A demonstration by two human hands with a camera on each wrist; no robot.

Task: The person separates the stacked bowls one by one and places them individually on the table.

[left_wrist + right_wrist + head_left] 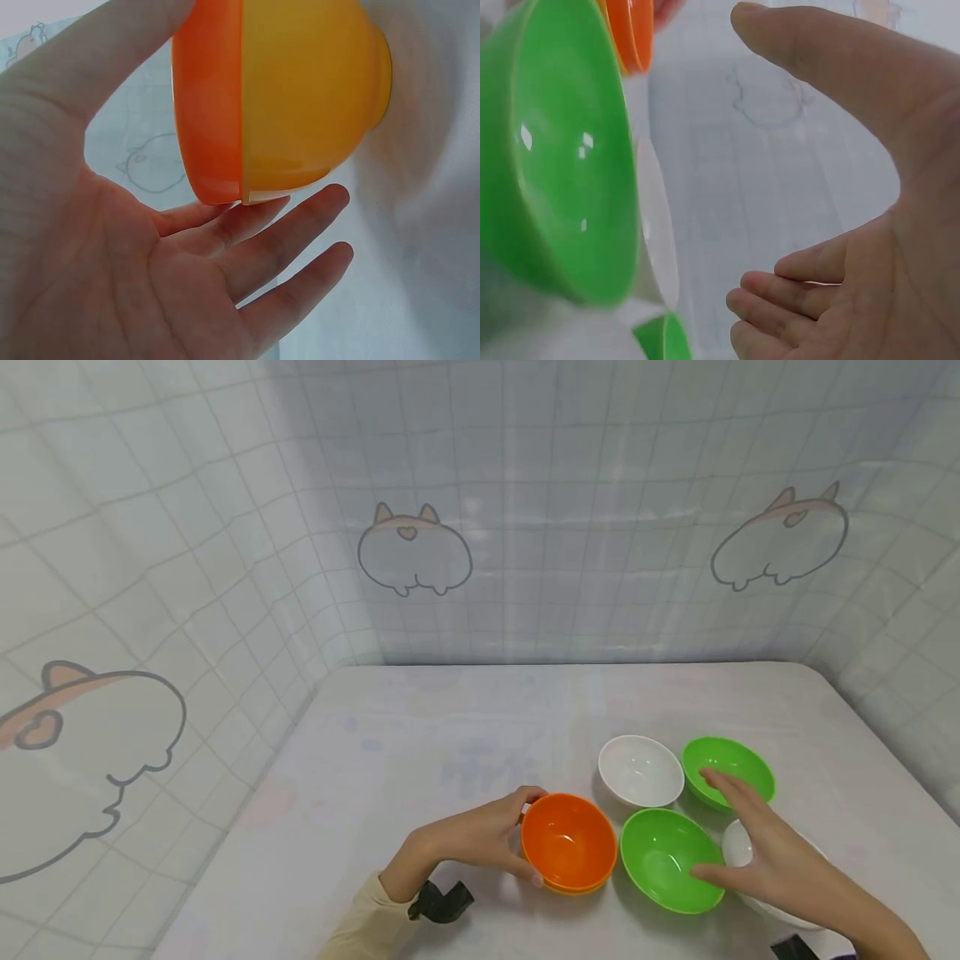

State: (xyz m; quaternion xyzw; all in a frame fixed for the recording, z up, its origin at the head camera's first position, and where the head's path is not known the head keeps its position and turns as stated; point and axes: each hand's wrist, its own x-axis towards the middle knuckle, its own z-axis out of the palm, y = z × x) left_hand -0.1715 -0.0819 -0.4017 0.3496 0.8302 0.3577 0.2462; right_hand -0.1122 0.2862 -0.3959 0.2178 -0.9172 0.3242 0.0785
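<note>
An orange bowl [569,842] sits nested in a yellow bowl [307,97]. My left hand [476,837] holds this stack from its left side, thumb at the near side and fingers round the far side; ring and little fingers spread away from it. My right hand [780,864] hovers with thumb and fingers wide apart, above the right edge of the near green bowl [663,860] and over a white bowl [737,845] that it partly covers. In the right wrist view that hand has nothing between its fingers, and the green bowl [577,150] stands apart from it.
Behind the near green bowl stand another white bowl [641,770] and a second green bowl [738,762], close together. All rest on a pale covered table [420,735]. Gridded white curtains [585,527] with animal drawings enclose its back and sides.
</note>
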